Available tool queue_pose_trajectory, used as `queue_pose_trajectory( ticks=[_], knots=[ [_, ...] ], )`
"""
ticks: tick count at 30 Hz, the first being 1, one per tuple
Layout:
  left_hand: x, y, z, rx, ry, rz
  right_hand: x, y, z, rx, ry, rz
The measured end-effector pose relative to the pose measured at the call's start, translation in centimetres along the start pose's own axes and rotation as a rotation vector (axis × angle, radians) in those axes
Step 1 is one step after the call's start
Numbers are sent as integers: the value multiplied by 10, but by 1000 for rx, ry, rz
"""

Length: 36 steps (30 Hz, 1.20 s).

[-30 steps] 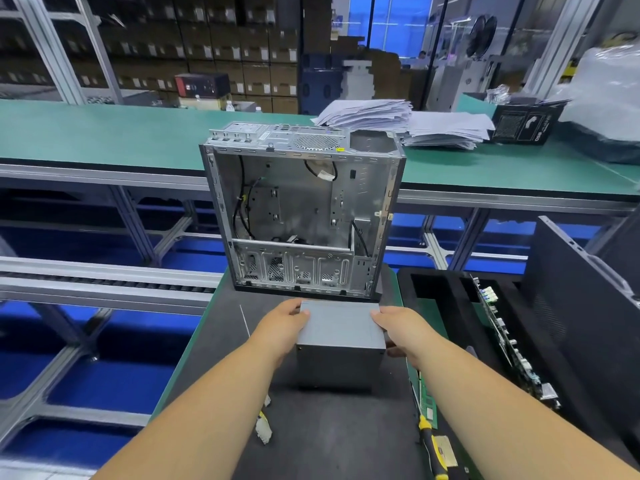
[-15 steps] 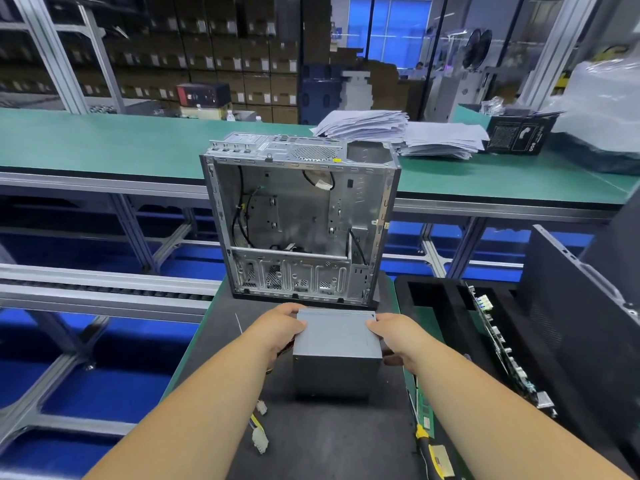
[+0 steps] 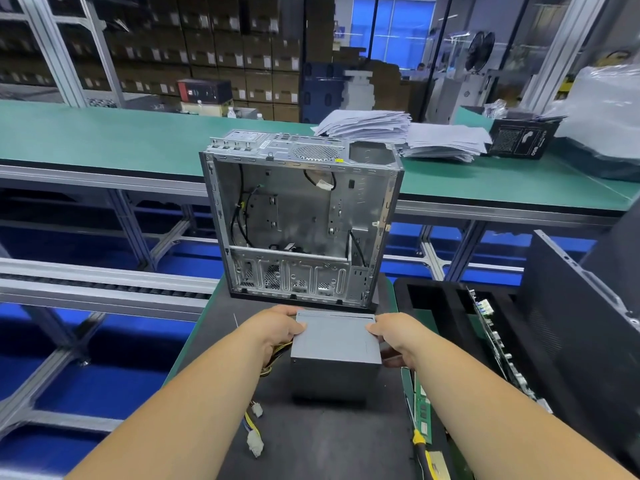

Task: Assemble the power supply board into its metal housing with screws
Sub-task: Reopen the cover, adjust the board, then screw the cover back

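**Q:** State current grip and unit position.

**A:** I hold the supply [image 3: 335, 344] between both hands. My left hand [image 3: 277, 329] grips its left side, thumb on the top face; my right hand [image 3: 394, 336] grips the right side the same way. The unit is a closed grey box, just in front of the case [image 3: 301, 220] and outside it. I cannot tell whether it rests on the mat [image 3: 322, 441] or is slightly raised. Its cables [image 3: 254, 434] trail from the left side down onto the mat.

**Q:** Condition of the case?

**A:** Side open toward me. Some wiring runs inside; no supply is mounted. A cutout shows at the upper right corner, which I judge to be the supply bay.

**Q:** Progress?

**A:** Early. Done: supply in hand, case open and facing me. Remaining, in my judgement: insert the unit, seat it against the cutout, route the cables, drive the screws. No screws are visible. A yellow-handled tool [image 3: 424, 452] lies near my right forearm, untouched.

**Q:** Caution?

**A:** Keep the cables from catching on the case edge during insertion.
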<state>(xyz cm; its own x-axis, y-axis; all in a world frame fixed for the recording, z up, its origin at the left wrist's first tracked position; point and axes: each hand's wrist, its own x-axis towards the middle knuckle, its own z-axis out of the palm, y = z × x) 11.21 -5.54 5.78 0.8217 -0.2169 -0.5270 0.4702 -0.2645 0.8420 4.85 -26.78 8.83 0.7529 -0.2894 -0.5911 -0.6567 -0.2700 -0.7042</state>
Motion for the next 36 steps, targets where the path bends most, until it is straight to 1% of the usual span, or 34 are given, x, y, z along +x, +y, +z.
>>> queue_pose_trajectory(
  ticks=[2,4,7,12,13,15,17,19,21,27,30,33,36],
  knots=[
    [1,0,1,37,41,16,0,-2,0,-1,-3,8],
    [3,0,1,42,50,12,0,-4,1,8,-7,26],
    [5,-2,-2,-45,15,-7,0,-5,1,6,-12,44],
    [2,-7,-3,-116,23,-9,1,-7,1,-29,2,37],
    [0,-8,-6,-88,37,-6,1,-7,2,-30,2,33],
    [-7,-11,-11,57,45,-9,1,-4,1,-12,4,19],
    [-11,-19,-16,109,43,40,2,-2,0,1,2,-1],
    [-15,-26,-17,57,29,112,3,0,0,-5,1,-11],
    [-20,-32,-15,54,29,166,2,1,1,-3,2,-16],
    [-22,-43,-14,171,31,324,-2,2,1,4,0,-39],
    [-24,-48,-14,169,27,412,1,4,1,-9,3,-57],
    [-25,-48,-12,156,49,423,5,5,-1,-105,19,-103],
    [-25,-47,-6,147,118,405,6,4,-5,-283,62,-151]
  ],
)
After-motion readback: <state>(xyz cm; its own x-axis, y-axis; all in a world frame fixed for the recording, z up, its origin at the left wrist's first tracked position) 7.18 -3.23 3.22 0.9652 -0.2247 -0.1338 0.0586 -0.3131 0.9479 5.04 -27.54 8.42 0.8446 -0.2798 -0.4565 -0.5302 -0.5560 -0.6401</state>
